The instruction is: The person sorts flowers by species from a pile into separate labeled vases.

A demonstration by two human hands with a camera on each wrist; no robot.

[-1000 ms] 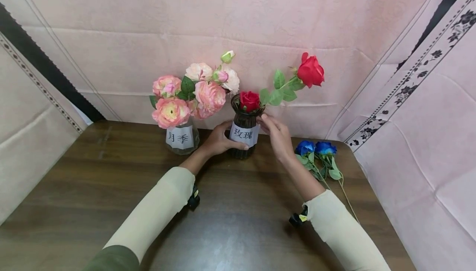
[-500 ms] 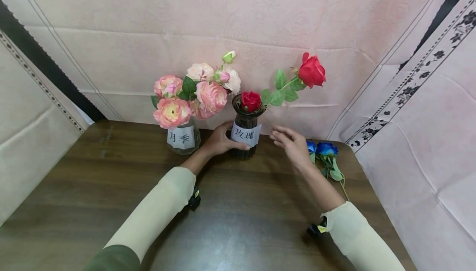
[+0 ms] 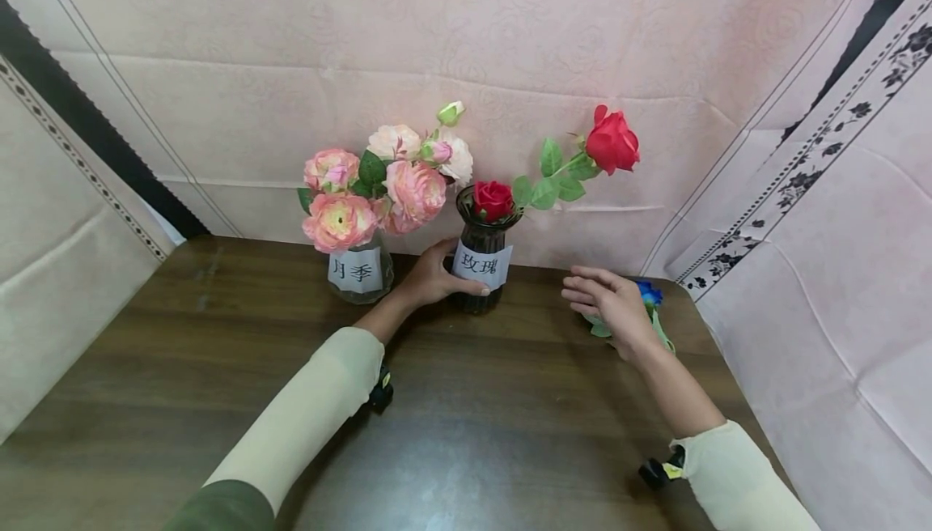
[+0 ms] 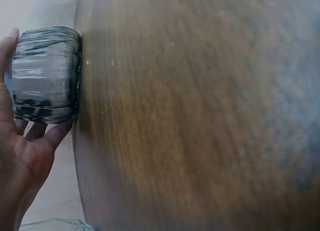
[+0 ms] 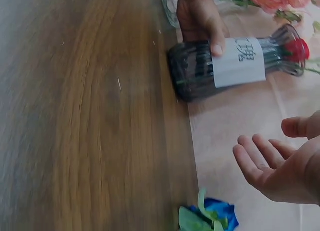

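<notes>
My left hand (image 3: 435, 273) grips the dark glass vase (image 3: 482, 300) around its lower body, thumb across the front by the white paper label (image 3: 480, 264). In the vase stand two red roses: a short rose (image 3: 493, 201) at the rim and a long-stemmed rose (image 3: 612, 141) leaning out to the right. My right hand (image 3: 615, 308) holds nothing; its fingers are extended, over the blue roses (image 3: 650, 295), which lie on the table and are partly hidden by it. In the right wrist view one blue rose (image 5: 222, 213) shows below the hand.
Left of my left hand stands a clear glass vase (image 3: 383, 272) with a white label, holding pink and cream flowers (image 3: 413, 189). The wooden table (image 3: 451, 434) ends at the back against a pale pink cloth (image 3: 255, 126).
My right hand has moved from beside the dark vase's neck rightward to the blue roses, covering much of them. The left hand stays on the vase.
</notes>
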